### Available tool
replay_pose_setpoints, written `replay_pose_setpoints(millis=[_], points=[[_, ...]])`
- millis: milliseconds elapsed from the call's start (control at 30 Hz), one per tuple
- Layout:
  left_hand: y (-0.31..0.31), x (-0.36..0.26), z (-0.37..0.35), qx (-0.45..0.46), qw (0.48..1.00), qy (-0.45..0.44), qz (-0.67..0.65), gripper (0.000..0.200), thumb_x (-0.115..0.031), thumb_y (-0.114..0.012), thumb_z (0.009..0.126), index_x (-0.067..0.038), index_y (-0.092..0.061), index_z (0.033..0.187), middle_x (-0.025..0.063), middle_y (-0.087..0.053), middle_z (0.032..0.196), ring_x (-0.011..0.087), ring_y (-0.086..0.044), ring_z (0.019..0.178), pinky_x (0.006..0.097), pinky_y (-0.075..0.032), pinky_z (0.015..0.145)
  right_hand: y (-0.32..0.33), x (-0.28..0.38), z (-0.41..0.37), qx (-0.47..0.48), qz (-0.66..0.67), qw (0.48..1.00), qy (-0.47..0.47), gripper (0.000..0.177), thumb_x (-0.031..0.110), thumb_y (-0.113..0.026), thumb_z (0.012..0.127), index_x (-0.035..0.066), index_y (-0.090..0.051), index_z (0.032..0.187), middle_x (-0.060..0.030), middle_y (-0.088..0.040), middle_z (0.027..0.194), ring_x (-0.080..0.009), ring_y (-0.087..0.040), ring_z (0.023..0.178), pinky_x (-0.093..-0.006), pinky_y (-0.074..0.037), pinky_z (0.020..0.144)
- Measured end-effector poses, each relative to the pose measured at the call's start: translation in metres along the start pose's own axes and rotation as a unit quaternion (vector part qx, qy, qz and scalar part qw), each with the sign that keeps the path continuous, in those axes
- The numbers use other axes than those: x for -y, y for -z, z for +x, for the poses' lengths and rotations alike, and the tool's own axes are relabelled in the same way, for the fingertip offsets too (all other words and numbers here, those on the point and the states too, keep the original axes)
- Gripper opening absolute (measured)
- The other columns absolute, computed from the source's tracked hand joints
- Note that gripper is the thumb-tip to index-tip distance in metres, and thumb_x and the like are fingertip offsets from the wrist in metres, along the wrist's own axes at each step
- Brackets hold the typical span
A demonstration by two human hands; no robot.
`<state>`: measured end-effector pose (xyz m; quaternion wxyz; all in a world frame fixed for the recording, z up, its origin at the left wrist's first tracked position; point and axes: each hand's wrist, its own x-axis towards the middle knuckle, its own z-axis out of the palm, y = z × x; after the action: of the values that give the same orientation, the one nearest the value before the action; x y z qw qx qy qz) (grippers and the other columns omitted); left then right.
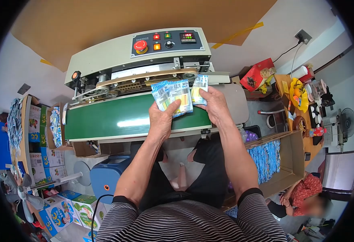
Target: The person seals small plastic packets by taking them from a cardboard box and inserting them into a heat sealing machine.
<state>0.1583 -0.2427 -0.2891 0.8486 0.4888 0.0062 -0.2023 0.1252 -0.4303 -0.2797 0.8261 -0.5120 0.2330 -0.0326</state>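
Grips at the sealing machine [144, 52]
The packet stack [173, 96] is clenched by the left hand [160, 120]; the single packet [200, 88] is pinched by the right hand [215, 107], before the machine.

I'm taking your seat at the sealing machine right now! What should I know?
Left hand: shut on a fan of packets, held over the green belt.
Right hand: pinching a single packet upright at the right end of the sealer.
Supply: the right box beside you is packed with blue packets.
The left box, past the belt's left end, holds some packets too.
Done: cannot tell how many; the belt carries none now.
Left: the single packet, the fan, and the right box's stock.
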Motion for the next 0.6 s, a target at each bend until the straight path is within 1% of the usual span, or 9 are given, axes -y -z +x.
replay_pose_setpoints(millis=[33, 67, 167, 333, 433, 467, 567, 600], points=[[0.001, -0.001, 0.000, -0.006, 1.000, -0.001, -0.002, 0.035, -0.004, -0.075, 0.093, 0.003, -0.062, 0.125, 0.0139, -0.071, 0.119, 0.0195, -0.071, 0.104, 0.0337, -0.058, 0.092, -0.002, 0.000, 0.001, 0.002, 0.006, 1.000, 0.000, 0.023, 0.016, -0.057, 0.105, 0.001, -0.067, 0.121, -0.0097, -0.074, 0.110, -0.0191, -0.072, 0.099, -0.0386, -0.059, 0.087], [0.002, -0.001, 0.000, -0.011, 1.000, -0.002, -0.005, 0.035, -0.004, -0.075, 0.092, 0.003, -0.062, 0.124, 0.0140, -0.071, 0.119, 0.0196, -0.071, 0.104, 0.0340, -0.058, 0.092, -0.002, -0.001, 0.001, 0.003, 0.005, 1.000, -0.001, 0.023, 0.016, -0.057, 0.105, 0.001, -0.067, 0.121, -0.0097, -0.074, 0.110, -0.0191, -0.072, 0.099, -0.0386, -0.059, 0.087], [0.005, -0.003, -0.002, -0.012, 1.000, -0.003, -0.011, 0.036, -0.004, -0.075, 0.092, 0.003, -0.062, 0.124, 0.0138, -0.071, 0.119, 0.0197, -0.071, 0.104, 0.0341, -0.058, 0.092, 0.003, -0.002, -0.003, 0.022, 0.005, 1.000, 0.008, 0.031, 0.016, -0.055, 0.106, -0.001, -0.060, 0.132, -0.0112, -0.070, 0.121, -0.0226, -0.070, 0.108, -0.0446, -0.058, 0.095], [0.008, -0.002, -0.004, -0.002, 1.000, 0.004, -0.026, 0.036, -0.005, -0.075, 0.092, 0.003, -0.062, 0.125, 0.0134, -0.071, 0.119, 0.0199, -0.071, 0.103, 0.0342, -0.059, 0.091, 0.005, 0.005, -0.019, 0.013, 0.046, 0.999, -0.007, 0.033, 0.017, -0.056, 0.106, 0.002, -0.058, 0.135, -0.0097, -0.069, 0.124, -0.0220, -0.070, 0.107, -0.0459, -0.059, 0.095], [0.005, -0.003, -0.006, 0.002, 1.000, 0.006, -0.027, 0.036, -0.005, -0.075, 0.092, 0.003, -0.062, 0.125, 0.0134, -0.071, 0.119, 0.0199, -0.071, 0.104, 0.0343, -0.059, 0.092, 0.011, 0.008, -0.018, 0.019, 0.068, 0.997, -0.018, 0.035, 0.018, -0.061, 0.104, 0.005, -0.057, 0.136, -0.0089, -0.068, 0.126, -0.0214, -0.069, 0.111, -0.0452, -0.059, 0.093], [0.005, -0.004, -0.007, 0.003, 1.000, 0.007, -0.027, 0.036, -0.005, -0.075, 0.092, 0.003, -0.062, 0.125, 0.0133, -0.071, 0.119, 0.0200, -0.071, 0.104, 0.0343, -0.059, 0.092, 0.011, 0.007, -0.017, 0.020, 0.068, 0.997, -0.017, 0.035, 0.018, -0.061, 0.104, 0.005, -0.057, 0.136, -0.0089, -0.068, 0.126, -0.0214, -0.069, 0.111, -0.0452, -0.059, 0.093], [0.004, -0.005, -0.007, 0.006, 1.000, 0.007, -0.029, 0.036, -0.005, -0.075, 0.092, 0.003, -0.062, 0.125, 0.0133, -0.071, 0.120, 0.0200, -0.071, 0.104, 0.0344, -0.059, 0.092, 0.011, 0.003, -0.016, 0.012, 0.001, 1.000, 0.006, 0.039, 0.020, -0.066, 0.101, 0.005, -0.058, 0.136, -0.0085, -0.068, 0.126, -0.0219, -0.066, 0.117, -0.0445, -0.059, 0.095], [0.004, -0.005, -0.007, 0.006, 0.999, 0.008, -0.030, 0.037, -0.005, -0.075, 0.092, 0.003, -0.062, 0.125, 0.0133, -0.071, 0.120, 0.0200, -0.071, 0.104, 0.0344, -0.058, 0.092, 0.011, 0.003, -0.015, 0.021, 0.002, 1.000, 0.008, 0.041, 0.022, -0.066, 0.100, 0.005, -0.056, 0.137, -0.0084, -0.067, 0.126, -0.0228, -0.065, 0.119, -0.0469, -0.056, 0.100]])
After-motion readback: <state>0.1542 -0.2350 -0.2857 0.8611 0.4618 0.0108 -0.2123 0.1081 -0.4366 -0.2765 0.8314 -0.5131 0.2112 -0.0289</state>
